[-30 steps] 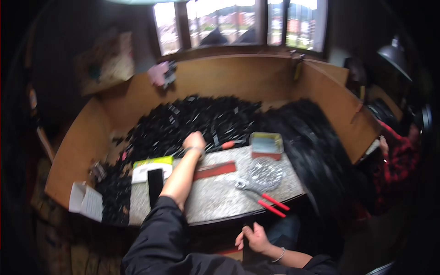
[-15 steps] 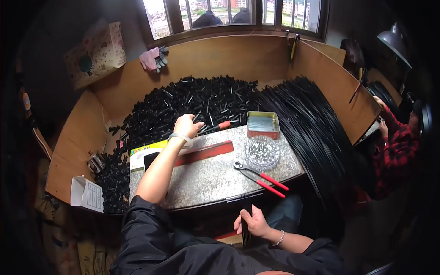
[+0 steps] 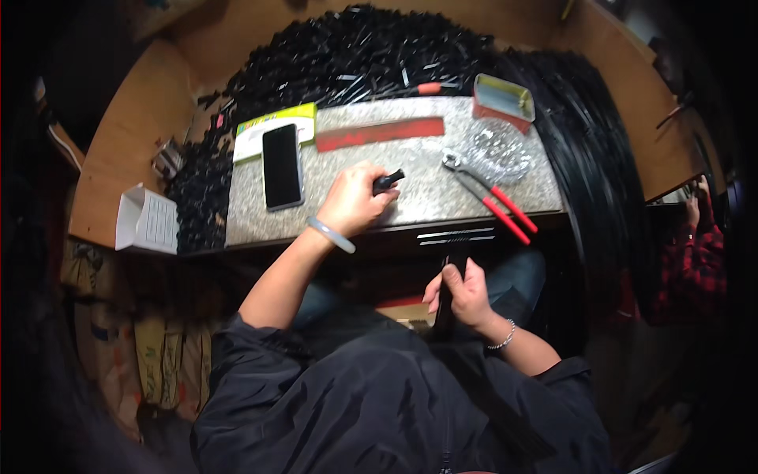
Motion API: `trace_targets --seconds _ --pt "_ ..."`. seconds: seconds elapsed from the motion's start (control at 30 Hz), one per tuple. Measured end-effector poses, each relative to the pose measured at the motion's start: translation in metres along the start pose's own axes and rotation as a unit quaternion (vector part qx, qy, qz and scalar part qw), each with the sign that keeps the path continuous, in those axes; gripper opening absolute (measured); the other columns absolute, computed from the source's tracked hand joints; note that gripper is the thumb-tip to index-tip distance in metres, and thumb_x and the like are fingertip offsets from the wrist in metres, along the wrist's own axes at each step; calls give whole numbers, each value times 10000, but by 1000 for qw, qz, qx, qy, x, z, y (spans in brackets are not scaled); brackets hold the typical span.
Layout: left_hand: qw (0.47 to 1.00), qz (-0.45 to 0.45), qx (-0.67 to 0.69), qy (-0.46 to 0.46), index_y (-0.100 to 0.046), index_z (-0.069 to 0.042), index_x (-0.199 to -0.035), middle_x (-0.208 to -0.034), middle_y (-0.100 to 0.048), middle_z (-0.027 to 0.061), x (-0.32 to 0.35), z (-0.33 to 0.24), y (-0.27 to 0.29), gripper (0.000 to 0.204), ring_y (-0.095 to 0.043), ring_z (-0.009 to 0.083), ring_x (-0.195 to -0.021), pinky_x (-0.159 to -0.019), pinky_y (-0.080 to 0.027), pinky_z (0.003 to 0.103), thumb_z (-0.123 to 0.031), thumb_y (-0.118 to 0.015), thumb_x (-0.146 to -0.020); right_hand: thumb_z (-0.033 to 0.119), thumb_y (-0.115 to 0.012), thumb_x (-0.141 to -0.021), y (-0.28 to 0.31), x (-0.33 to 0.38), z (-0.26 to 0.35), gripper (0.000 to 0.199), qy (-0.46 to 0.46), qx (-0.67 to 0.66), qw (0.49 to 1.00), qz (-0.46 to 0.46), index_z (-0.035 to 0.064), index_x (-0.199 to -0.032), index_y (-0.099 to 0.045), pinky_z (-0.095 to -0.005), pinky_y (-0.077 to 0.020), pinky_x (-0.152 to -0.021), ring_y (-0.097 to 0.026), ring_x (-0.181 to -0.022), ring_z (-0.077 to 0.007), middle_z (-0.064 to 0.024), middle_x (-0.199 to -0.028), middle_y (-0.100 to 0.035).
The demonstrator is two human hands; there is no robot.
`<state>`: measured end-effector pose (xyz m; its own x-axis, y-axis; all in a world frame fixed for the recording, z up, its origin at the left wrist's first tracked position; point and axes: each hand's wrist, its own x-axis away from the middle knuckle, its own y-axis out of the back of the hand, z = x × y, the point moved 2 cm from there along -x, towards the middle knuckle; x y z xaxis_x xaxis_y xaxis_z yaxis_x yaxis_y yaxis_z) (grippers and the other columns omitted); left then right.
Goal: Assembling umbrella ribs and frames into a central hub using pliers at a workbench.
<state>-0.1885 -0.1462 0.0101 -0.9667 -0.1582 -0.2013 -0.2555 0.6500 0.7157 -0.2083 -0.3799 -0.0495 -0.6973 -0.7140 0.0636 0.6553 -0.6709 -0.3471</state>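
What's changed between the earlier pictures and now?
The left hand came back from the pile of black parts, toward the body, and now grips a small black piece over the speckled slab. The right hand still holds its black bundle; the red-handled pliers stayed put.

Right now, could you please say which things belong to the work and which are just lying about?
Apparently in the work:
small black tubular piece, left hand
thin black rods, right hand
heaped black parts
long black rods

Apparently just lying about:
black-screened rectangular phone
open white cardboard box
flat green-and-white box
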Motion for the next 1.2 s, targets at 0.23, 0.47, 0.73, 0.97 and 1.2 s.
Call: trace_targets --seconds 0.23,0.47,0.73,0.97,1.2 --pt "998 -46 32 -14 -671 -4 -891 -831 -612 159 23 26 -15 202 -605 273 -765 -666 -473 353 -123 -704 -732 302 -465 -953 -7 1 -3 264 -5 4 1000 -7 45 -925 -413 -226 -466 -465 -583 -491 -142 -139 -659 -613" --pt "808 109 559 150 -586 7 -1049 -898 -609 71 60 6 -26 284 -556 79 -704 -539 -436 176 -236 -574 -904 307 -468 -951 -8 6 -6 265 -8 -4 1000 -12 47 -953 -417 -224 -463 -464 -583 -492 -145 -140 -664 -611" --pt "706 137 673 174 -576 14 -1031 -890 -610 63 60 -8 -49 273 -499 48 -644 -507 -395 148 -210 -613 -879 314 -472 -948 -13 2 -6 281 -13 -4 1000 2 38 -963 -421 -217 -467 -481 -579 -497 -138 -141 -668 -612" --pt "707 137 673 169 -575 -7 -964 -943 -621 97 60 -14 -52 208 -493 45 -628 -499 -392 152 -195 -610 -880 299 -473 -950 -13 2 -7 268 -21 -14 1000 8 36 -973 -428 -214 -470 -487 -579 -500 -132 -134 -671 -613" --pt "717 136 661 177 -577 13 -1036 -966 -630 111 59 -14 -53 257 -526 48 -656 -537 -419 154 -201 -591 -895 332 -429 -958 -13 1 -8 319 -26 13 999 29 24 -1031 -385 -231 -483 -491 -576 -489 -157 -151 -672 -610"
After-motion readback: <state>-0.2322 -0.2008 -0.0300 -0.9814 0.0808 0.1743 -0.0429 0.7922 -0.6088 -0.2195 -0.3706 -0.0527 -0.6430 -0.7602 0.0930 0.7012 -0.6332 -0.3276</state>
